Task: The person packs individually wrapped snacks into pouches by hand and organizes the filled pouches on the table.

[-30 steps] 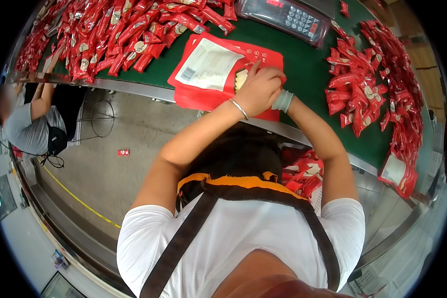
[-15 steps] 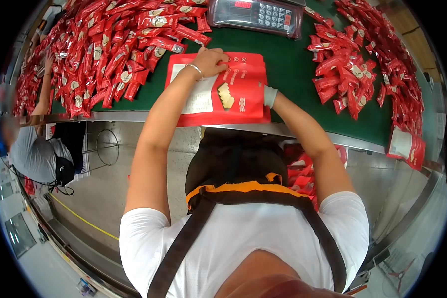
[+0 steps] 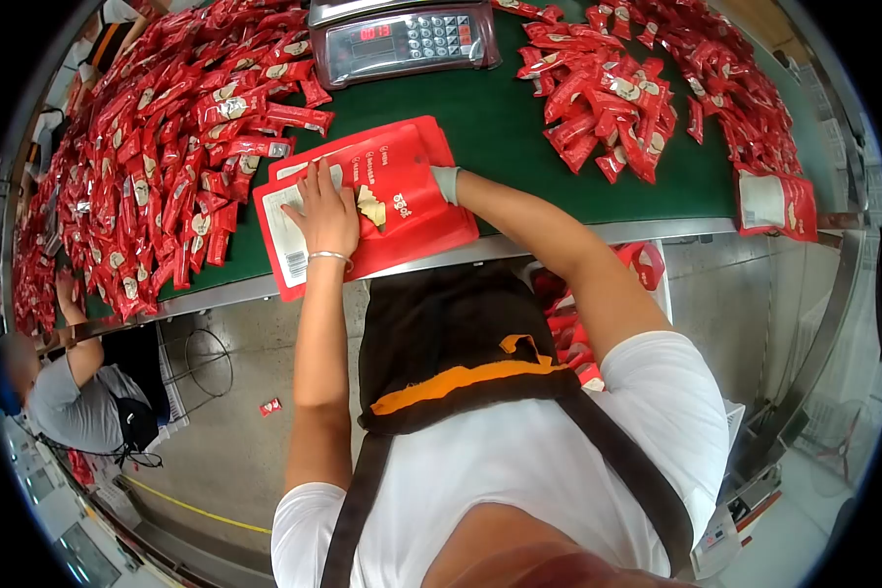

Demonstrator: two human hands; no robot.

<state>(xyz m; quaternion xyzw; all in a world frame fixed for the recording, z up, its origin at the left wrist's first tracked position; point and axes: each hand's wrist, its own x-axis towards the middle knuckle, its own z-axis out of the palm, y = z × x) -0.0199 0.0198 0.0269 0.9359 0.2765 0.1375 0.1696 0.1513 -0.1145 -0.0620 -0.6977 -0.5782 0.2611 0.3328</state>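
Note:
A red pouch (image 3: 416, 211) with printed text and a food picture lies on top of other red pouches at the green table's front edge. My left hand (image 3: 325, 209) rests on it, palm down with fingers spread, partly over a white label (image 3: 286, 235) with a barcode. My right hand (image 3: 446, 184) is inside the pouch's right-hand opening; only its pale cuff shows at the wrist, and its fingers are hidden.
Small red packets (image 3: 181, 167) form a big heap at left, with smaller heaps (image 3: 608, 108) at right. A digital scale (image 3: 402, 44) stands behind the pouches. A filled pouch (image 3: 776, 203) lies at the right edge. Another person (image 3: 88, 402) works at far left.
My left hand has moved from the pouch's opening edge onto its flat left part. My right hand stays at the opening, its fingers hidden. The view has shifted, and the pouches appear further left.

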